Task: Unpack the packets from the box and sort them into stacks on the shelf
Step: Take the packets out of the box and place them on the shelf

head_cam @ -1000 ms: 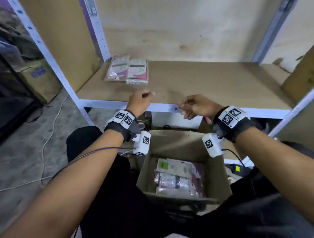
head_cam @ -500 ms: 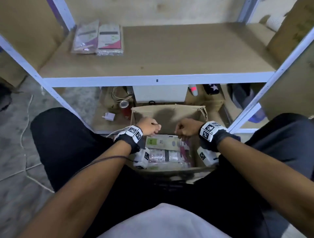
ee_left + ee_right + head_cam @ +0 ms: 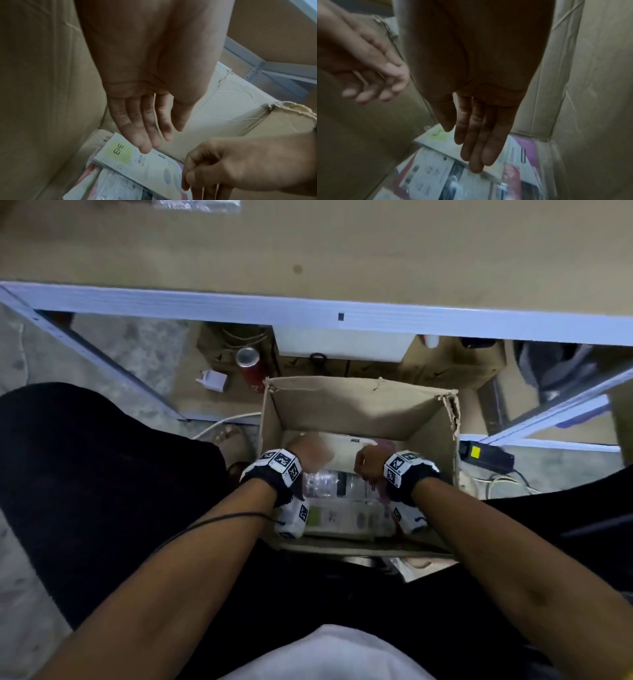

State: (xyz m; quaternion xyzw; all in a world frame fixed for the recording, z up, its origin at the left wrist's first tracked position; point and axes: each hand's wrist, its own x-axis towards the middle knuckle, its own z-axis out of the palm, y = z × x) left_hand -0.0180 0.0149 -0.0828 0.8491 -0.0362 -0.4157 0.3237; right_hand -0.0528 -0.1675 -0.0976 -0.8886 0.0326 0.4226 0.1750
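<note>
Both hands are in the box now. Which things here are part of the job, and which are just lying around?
Job: cardboard box; packets inside it; shelf; left hand; right hand.

Lying about: red can; white plug; black adapter.

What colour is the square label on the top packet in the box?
Pale yellow-green, with dark lettering. The label on the top packet shows best in the left wrist view.

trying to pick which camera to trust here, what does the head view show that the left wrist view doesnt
Only the head view shows the shelf above, the red can under it, and the whole box between the knees. Only the left wrist view shows the left hand's straight fingers reaching toward the packet with the green label. Both show the left hand and right hand down inside the box, over the packets.
</note>
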